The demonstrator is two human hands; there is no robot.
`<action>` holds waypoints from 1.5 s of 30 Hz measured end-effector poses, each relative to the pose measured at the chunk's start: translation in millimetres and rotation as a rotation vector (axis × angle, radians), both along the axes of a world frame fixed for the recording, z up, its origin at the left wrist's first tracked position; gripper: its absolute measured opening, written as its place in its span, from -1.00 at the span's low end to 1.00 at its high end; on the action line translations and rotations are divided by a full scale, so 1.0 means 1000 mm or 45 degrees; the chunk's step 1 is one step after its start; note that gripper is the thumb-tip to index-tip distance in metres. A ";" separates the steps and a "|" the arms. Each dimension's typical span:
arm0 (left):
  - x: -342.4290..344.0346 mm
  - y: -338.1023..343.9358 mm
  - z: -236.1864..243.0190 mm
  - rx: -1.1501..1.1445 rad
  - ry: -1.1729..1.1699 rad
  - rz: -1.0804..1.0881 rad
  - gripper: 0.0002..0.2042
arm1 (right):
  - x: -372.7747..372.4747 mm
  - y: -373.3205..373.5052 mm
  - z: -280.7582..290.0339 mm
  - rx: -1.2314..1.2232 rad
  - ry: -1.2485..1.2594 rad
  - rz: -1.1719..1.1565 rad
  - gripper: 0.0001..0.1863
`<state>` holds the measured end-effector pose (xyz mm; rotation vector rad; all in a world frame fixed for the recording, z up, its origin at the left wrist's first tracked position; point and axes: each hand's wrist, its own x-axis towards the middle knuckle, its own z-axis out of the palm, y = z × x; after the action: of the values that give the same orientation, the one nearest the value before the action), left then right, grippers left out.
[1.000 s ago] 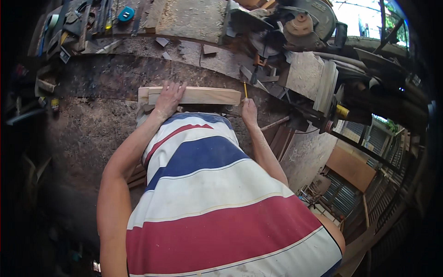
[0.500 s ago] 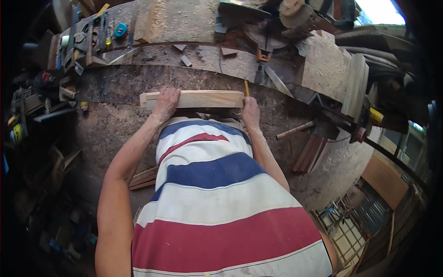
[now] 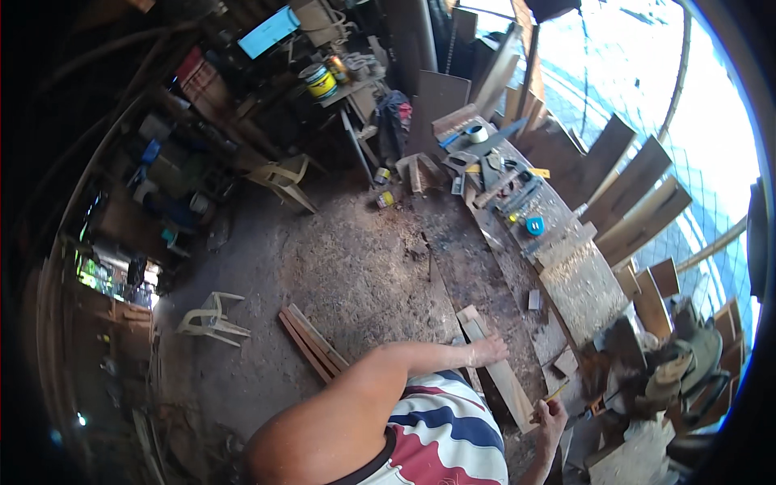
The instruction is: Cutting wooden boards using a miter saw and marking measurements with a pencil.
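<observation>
- Nearest thing is the striped red, white and blue shirt (image 3: 440, 436) at the bottom of the frame, around 6 o'clock, with both bare forearms reaching out from it.
- Left hand (image 3: 487, 351) lies flat, fingers spread, pressing down on the long pale wooden plank (image 3: 497, 370) near its far end. Palm on wood, not curled around it.
- Right hand (image 3: 552, 419) sits at about 5 o'clock by the plank's near end, fingers pinched around a thin yellow pencil (image 3: 556, 394) whose tip points at the board.
- Biggest change from half a second back: the whole view has swung. Before, the plank ran straight across the frame at 12 o'clock above the shirt; now it runs diagonally at about 4 o'clock and much more of the shop shows. The hands sit on the board the same way, so I'd say the head turned and the work didn't move. Looks like marking is in hand, board pinned steady.
- Just past the plank, the dusty grey workbench (image 3: 485, 267) runs toward 1 o'clock.
- Left of that, at 8 o'clock, a bundle of reddish wooden slats (image 3: 311, 343) lies on the dirt floor, with a pale plastic chair (image 3: 212, 318) tipped over beyond it.
- Farther up the bench: a small blue round tape measure (image 3: 535, 226) among scattered hand tools.
- Farthest, near 11 o'clock, a yellow-labelled paint can (image 3: 320, 81) on a cluttered shelf.
</observation>
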<state>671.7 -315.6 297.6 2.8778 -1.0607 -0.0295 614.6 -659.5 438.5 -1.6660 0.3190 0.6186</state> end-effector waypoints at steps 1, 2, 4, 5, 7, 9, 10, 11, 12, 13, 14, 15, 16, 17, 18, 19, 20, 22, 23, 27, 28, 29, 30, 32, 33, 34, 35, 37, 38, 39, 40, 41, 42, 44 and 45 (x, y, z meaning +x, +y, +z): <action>0.003 0.000 -0.004 -0.003 0.112 -0.035 -0.86 | 0.022 0.020 0.008 0.090 -0.162 0.004 -0.79; 0.008 0.000 -0.010 -0.047 0.007 0.013 -0.86 | 0.045 0.040 0.017 0.229 -0.305 0.013 -0.81; 0.011 -0.013 -0.017 0.270 0.386 0.100 -0.88 | 0.086 0.077 0.042 0.165 -0.368 0.092 -0.76; 0.008 -0.001 -0.021 -0.316 0.089 0.092 -0.92 | 0.108 0.095 0.051 -0.258 -0.522 0.306 -0.69; 0.000 -0.002 -0.024 -0.382 0.439 0.103 -0.88 | 0.138 0.131 0.064 -0.287 -0.381 0.386 -0.69; -0.006 0.000 -0.019 -0.441 0.289 0.080 -0.84 | 0.166 0.169 0.067 -0.284 -0.211 0.503 -0.66; -0.006 0.006 -0.012 -0.375 0.130 0.058 -0.85 | 0.178 0.199 0.063 -0.007 -0.344 0.492 -0.64; -0.012 0.000 -0.001 -0.273 0.121 0.048 -0.87 | 0.182 0.219 0.059 0.074 -0.339 0.497 -0.64; -0.008 0.004 0.008 -0.175 0.059 0.065 -0.88 | 0.195 0.240 0.055 -0.060 -0.240 0.625 -0.64; -0.004 0.007 0.018 -0.177 0.096 0.077 -0.88 | 0.203 0.261 0.048 -0.169 -0.182 0.699 -0.65; -0.005 0.007 0.026 -0.120 0.083 0.076 -0.89 | 0.205 0.279 0.038 -0.215 -0.136 0.722 -0.65; -0.004 0.008 0.032 -0.037 0.106 0.065 -0.89 | 0.208 0.297 0.025 -0.147 -0.185 0.774 -0.66; -0.003 0.007 0.033 -0.074 0.079 0.099 -0.89 | 0.210 0.311 0.008 -0.137 -0.177 0.822 -0.66; -0.003 0.006 0.034 -0.067 0.093 0.116 -0.89 | 0.212 0.323 -0.008 -0.081 -0.218 0.851 -0.66; -0.004 0.005 0.032 -0.026 0.175 0.105 -0.89 | 0.212 0.333 -0.026 -0.159 -0.210 0.988 -0.65; -0.005 0.003 0.028 -0.074 0.122 0.148 -0.89 | 0.213 0.341 -0.046 -0.261 -0.171 1.116 -0.64; -0.006 0.001 0.024 -0.077 0.101 0.160 -0.89 | 0.211 0.347 -0.064 -0.236 -0.178 1.137 -0.64; -0.008 -0.001 0.014 -0.084 0.087 0.172 -0.88 | 0.208 0.355 -0.092 -0.416 -0.188 1.392 -0.59; -0.009 -0.003 0.011 -0.127 0.053 0.188 -0.86 | 0.210 0.353 -0.101 -0.400 -0.110 1.490 -0.64; -0.007 -0.004 0.011 -0.114 0.206 0.155 -0.84 | 0.227 0.347 -0.104 -0.241 -0.717 1.607 -0.72; -0.006 -0.003 0.013 -0.122 0.157 0.196 -0.84 | 0.231 0.345 -0.100 -0.692 -0.807 1.563 -0.75; -0.007 -0.002 0.016 -0.106 0.162 0.175 -0.84 | 0.233 0.345 -0.095 -1.140 -0.880 1.483 -0.79; -0.006 0.000 0.020 -0.072 0.199 0.127 -0.84 | 0.235 0.345 -0.092 -1.139 -0.868 1.477 -0.79; -0.006 0.003 0.026 -0.098 0.162 0.128 -0.83 | 0.231 0.348 -0.089 -0.744 -0.875 1.541 -0.82; -0.004 0.004 0.028 -0.086 0.214 0.108 -0.83 | 0.225 0.348 -0.090 -0.302 -0.649 1.400 -0.67; -0.003 0.006 0.031 -0.102 0.141 0.125 -0.83 | 0.220 0.350 -0.092 -0.160 -0.554 1.437 -0.67; -0.003 0.007 0.033 -0.078 0.061 0.145 -0.81 | 0.215 0.350 -0.094 -0.203 -0.543 1.482 -0.67; -0.003 0.009 0.035 0.098 0.264 0.065 -0.76 | 0.209 0.349 -0.099 -0.292 -0.712 1.642 -0.71; -0.003 0.009 0.035 0.098 0.259 0.047 -0.76 | 0.207 0.346 -0.100 -0.216 -0.786 1.581 -0.71; -0.003 0.010 0.034 0.042 0.164 0.062 -0.76 | 0.211 0.341 -0.099 -0.446 -0.674 1.377 -0.71; -0.003 0.011 0.032 -0.016 0.079 0.075 -0.76 | 0.216 0.333 -0.096 -0.737 -0.503 1.181 -0.70; -0.004 0.009 0.031 -0.032 0.064 0.049 -0.76 | 0.223 0.323 -0.092 -0.859 -0.633 1.107 -0.65; -0.005 0.009 0.030 -0.097 0.117 0.079 -0.77 | 0.230 0.312 -0.088 -0.890 -0.635 1.064 -0.65; 0.004 0.008 0.023 -0.207 0.147 0.062 -0.79 | 0.260 0.276 -0.077 -0.883 -0.494 0.846 -0.60; 0.005 0.008 0.022 -0.225 0.177 0.016 -0.81 | 0.271 0.251 -0.071 -0.635 -0.290 0.562 -0.53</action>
<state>676.5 -307.1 320.0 2.6812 -0.9685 -0.1265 886.0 -408.7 367.5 -2.2957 -0.0765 0.6992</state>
